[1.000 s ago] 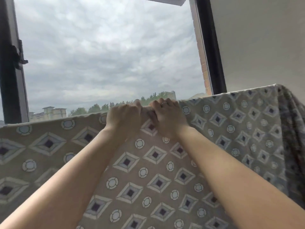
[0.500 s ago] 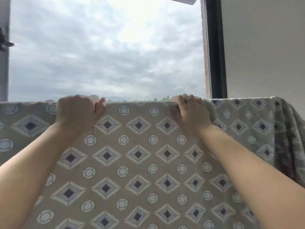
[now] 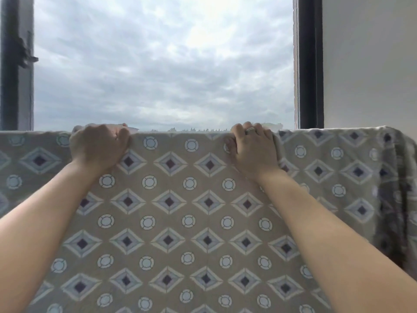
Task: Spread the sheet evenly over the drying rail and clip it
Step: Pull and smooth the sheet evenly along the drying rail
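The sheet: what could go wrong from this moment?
1. No clip is visible; only the left hand and right hand grip the sheet at its top edge, so it may slide off when released.
2. Its right end hangs bunched in folds, so the spread may end uneven.

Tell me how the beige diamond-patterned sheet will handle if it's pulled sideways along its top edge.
The beige diamond-patterned sheet is probably floppy: it hangs limp and gathers in soft folds at its right end. Those draping folds suggest it is fairly light. With the left hand and right hand gripping the top edge, it should likely slide and smooth out rather than resist.
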